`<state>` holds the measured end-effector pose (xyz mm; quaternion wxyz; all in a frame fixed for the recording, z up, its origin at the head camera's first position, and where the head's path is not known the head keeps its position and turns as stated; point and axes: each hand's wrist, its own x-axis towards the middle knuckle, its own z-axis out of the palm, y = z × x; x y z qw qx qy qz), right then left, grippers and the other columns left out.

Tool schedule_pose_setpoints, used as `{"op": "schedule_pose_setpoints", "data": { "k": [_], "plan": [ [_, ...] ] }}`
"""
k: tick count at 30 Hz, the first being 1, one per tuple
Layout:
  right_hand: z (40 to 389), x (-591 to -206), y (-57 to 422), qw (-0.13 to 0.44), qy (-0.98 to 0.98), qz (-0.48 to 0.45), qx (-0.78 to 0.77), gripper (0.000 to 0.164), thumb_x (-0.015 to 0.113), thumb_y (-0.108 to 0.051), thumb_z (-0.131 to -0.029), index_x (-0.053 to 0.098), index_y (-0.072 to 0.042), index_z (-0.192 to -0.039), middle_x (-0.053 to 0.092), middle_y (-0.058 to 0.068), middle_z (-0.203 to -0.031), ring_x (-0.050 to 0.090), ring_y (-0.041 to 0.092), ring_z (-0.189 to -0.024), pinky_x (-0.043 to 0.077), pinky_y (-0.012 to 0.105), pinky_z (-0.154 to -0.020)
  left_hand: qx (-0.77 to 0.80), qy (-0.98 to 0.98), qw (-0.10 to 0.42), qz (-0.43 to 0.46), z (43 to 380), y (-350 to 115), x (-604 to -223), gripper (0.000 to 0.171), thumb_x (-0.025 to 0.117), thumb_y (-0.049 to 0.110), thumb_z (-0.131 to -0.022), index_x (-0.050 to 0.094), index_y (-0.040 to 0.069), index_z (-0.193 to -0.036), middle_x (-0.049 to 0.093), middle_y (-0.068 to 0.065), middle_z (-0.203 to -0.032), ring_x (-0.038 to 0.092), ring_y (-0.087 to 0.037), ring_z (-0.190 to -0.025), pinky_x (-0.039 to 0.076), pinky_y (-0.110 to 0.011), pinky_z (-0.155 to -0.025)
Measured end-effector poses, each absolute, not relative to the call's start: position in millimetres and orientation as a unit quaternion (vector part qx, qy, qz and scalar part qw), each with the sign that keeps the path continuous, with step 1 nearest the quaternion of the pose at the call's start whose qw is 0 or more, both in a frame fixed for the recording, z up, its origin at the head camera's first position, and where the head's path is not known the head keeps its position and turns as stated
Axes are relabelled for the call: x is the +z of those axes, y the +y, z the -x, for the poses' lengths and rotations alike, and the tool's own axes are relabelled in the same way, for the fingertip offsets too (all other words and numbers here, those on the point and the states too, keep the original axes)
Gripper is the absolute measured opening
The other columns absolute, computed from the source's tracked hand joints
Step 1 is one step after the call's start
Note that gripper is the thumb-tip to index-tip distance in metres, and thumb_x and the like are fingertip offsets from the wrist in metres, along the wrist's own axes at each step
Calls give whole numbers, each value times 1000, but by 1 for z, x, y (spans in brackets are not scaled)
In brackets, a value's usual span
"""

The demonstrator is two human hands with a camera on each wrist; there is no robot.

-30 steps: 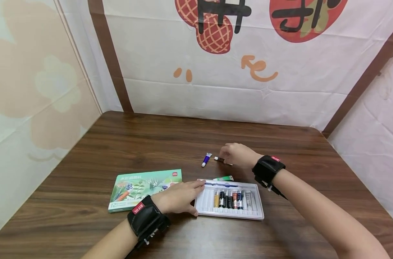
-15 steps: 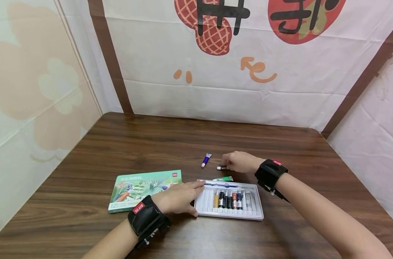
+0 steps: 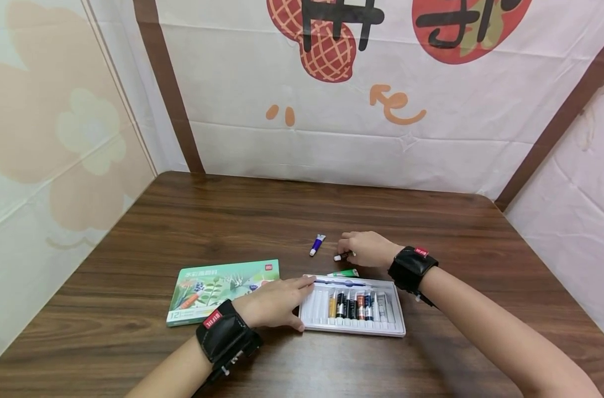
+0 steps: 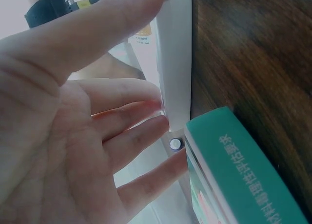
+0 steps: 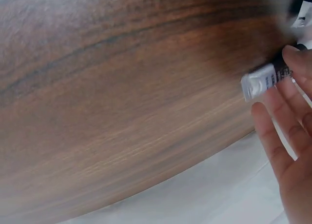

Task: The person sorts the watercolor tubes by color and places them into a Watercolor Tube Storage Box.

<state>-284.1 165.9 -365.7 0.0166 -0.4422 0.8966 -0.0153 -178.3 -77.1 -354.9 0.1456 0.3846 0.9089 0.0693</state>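
Observation:
My right hand (image 3: 370, 249) pinches a dark paint tube (image 3: 342, 256) with a white cap, beyond the tray. In the right wrist view the thumb lies across the tube (image 5: 273, 77), and its silvery crimped end sticks out. My left hand (image 3: 277, 303) rests with extended fingers against the left end of the white plastic tray (image 3: 314, 315), thumb at the near corner. The left wrist view shows those fingertips at the tray's side wall (image 4: 176, 63). Several paint tubes (image 3: 353, 307) lie side by side in the tray's slots, and a blue paintbrush (image 3: 340, 284) lies along its far edge.
A green paint tube (image 3: 344, 273) lies just behind the tray, partly hidden by it. Farther back is a purple-blue tube (image 3: 317, 245). The green illustrated paint box (image 3: 217, 290) sits left of the tray, partly behind my left hand. Everything stands on a brown wooden table (image 3: 252, 221).
My right hand has drawn the dark tube slightly toward the tray, and the tube's angle has turned a little. My left hand has stayed in place at the tray.

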Motion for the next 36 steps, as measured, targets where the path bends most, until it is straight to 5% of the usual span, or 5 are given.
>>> {"op": "schedule_pose_setpoints", "data": {
  "k": [7, 11, 24, 36],
  "plan": [
    [273, -350, 160, 4, 895, 445, -25, 16, 64, -10, -85, 65, -9, -102, 61, 5, -99, 60, 16, -85, 50, 30, -71, 70, 909, 148, -382, 179, -77, -354, 75, 71, 36, -79, 41, -2, -136, 31, -12, -145, 32, -24, -130, 31, -38, -101],
    [254, -346, 154, -42, 862, 504, -25, 17, 64, -9, -84, 64, -10, -101, 63, -1, -95, 58, 9, -79, 48, 27, -70, 72, 909, 143, -384, 178, -78, -354, 75, 71, 36, -79, 41, -3, -136, 31, -13, -145, 32, -24, -129, 32, -38, -101],
    [201, -356, 135, -97, 779, 618, 43, 19, 65, -11, -85, 67, -20, -101, 61, -7, -99, 53, 9, -95, 44, 26, -84, 74, 908, 139, -388, 180, -81, -357, 76, 71, 36, -79, 40, -4, -136, 32, -14, -144, 33, -25, -129, 32, -37, -100],
    [198, -361, 131, -59, 781, 621, 15, 19, 66, -11, -84, 70, -22, -100, 63, -10, -101, 55, 4, -100, 38, 24, -94, 81, 905, 134, -394, 179, -81, -356, 75, 71, 35, -79, 41, -4, -136, 33, -14, -144, 33, -24, -129, 34, -38, -99]
  ]
}}
